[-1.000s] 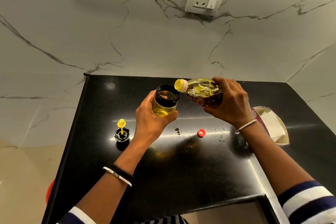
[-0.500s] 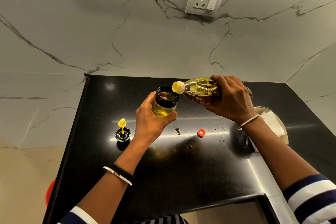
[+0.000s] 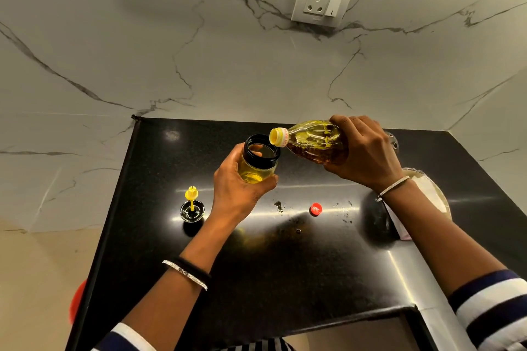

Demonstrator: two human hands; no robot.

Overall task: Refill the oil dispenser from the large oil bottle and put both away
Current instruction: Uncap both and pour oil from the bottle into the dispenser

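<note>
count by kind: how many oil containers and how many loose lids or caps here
Oil containers: 2, the oil dispenser in the left hand, the large oil bottle in the right hand
Loose lids or caps: 2, the dispenser lid and the red cap, both on the counter
Total: 4

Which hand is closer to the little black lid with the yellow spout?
Left. The left hand holds the dispenser just right of the lid; the right hand is farther right, beyond the dispenser, gripping the tilted oil bottle.
</note>
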